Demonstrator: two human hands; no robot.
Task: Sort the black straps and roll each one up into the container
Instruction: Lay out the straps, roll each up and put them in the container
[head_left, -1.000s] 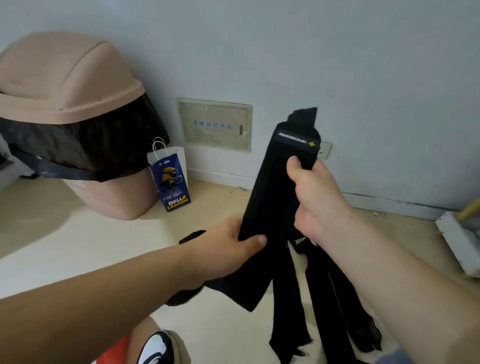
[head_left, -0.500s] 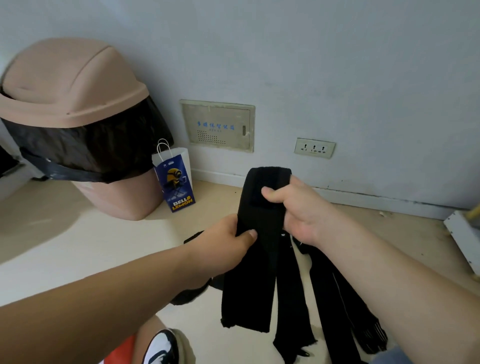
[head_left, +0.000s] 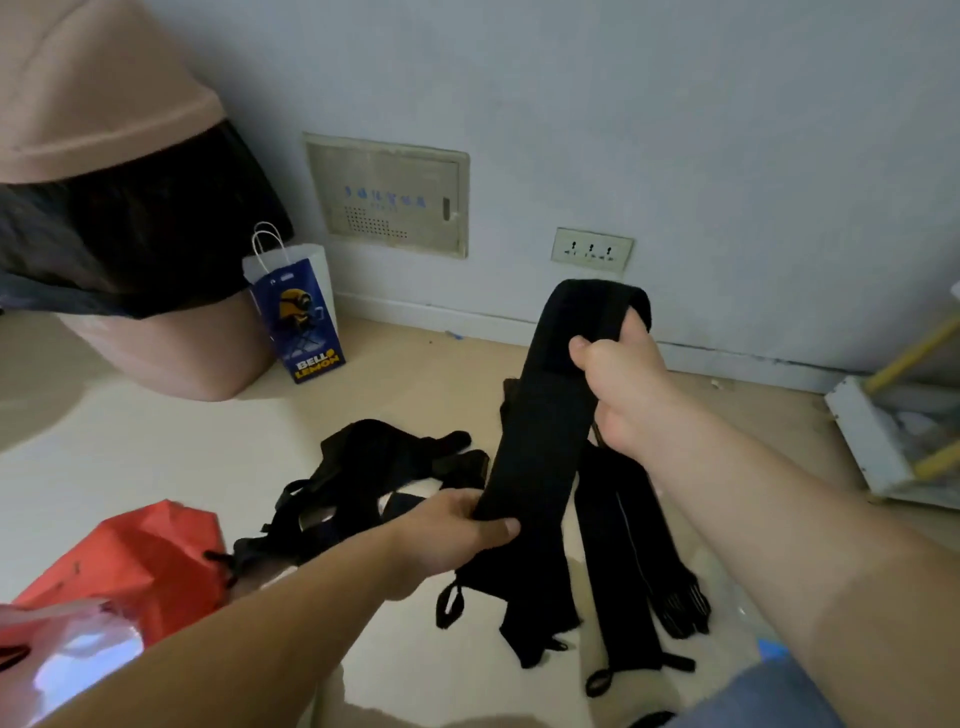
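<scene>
A wide black strap (head_left: 540, 415) is stretched in the air between my hands, its top end folded over in a curl. My right hand (head_left: 623, 384) grips that curled top, thumb on the front. My left hand (head_left: 457, 530) pinches the strap lower down, and its tail hangs to the floor. More black straps (head_left: 628, 561) lie on the floor below my right arm. A tangled heap of black straps (head_left: 363, 478) lies to the left of my left hand.
A pink swing-lid bin (head_left: 130, 218) with a black liner stands at the left, a small blue paper bag (head_left: 301, 312) beside it. A red bag (head_left: 140, 556) lies at the lower left. A white rack (head_left: 883, 447) with yellow bars sits at the right wall.
My right hand has folded the strap's top end down and over into a curl. The view has dropped, and the heap of straps and the red bag have come into sight.
</scene>
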